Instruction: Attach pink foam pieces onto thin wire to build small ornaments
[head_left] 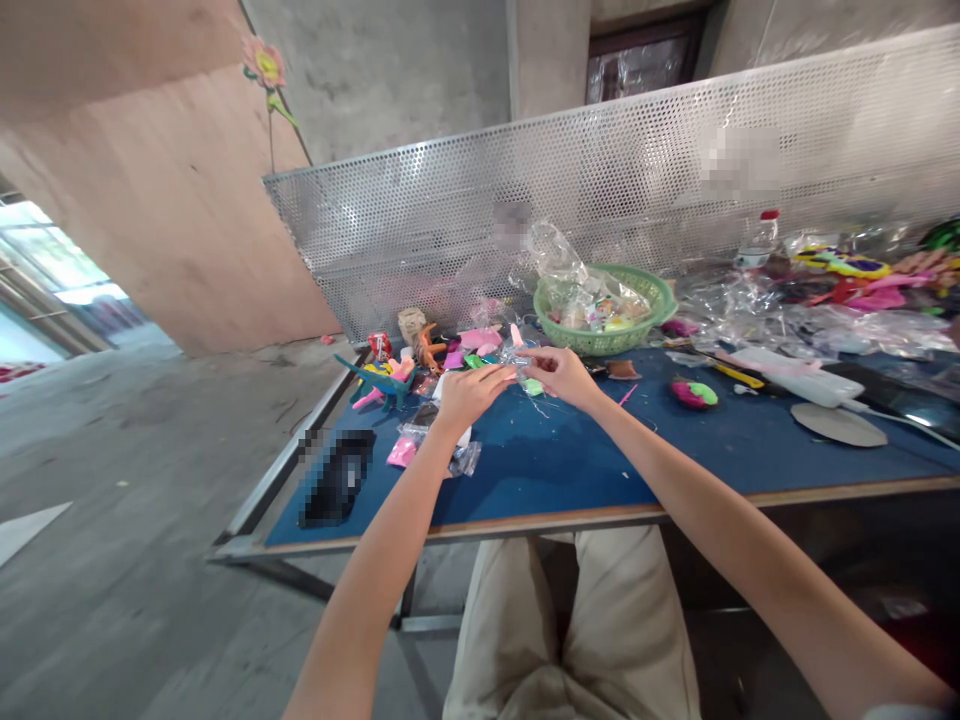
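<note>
Over the blue tabletop (555, 460), both my hands meet at a small piece of clear plastic wrap (512, 354). My right hand (562, 374) pinches it between thumb and fingertips. My left hand (474, 392) has its fingers pressed together, with the tips at the same plastic; its thumb is hidden. Behind the hands lie pink pieces (480, 338) and green pieces, partly covered. A pale green piece (533, 386) shows just below the right fingertips. Beside my left wrist are small plastic packets, one with pink stuff (403, 452) inside.
A green basket (555, 335) with plastic-wrapped items stands behind my right hand. A teal figure (386, 385) and a dark blurred object (341, 478) lie left. Rightward are a pink-green lump (694, 394), a yellow cutter (739, 375) and a white device (799, 377). A perforated metal panel (450, 190) rises behind.
</note>
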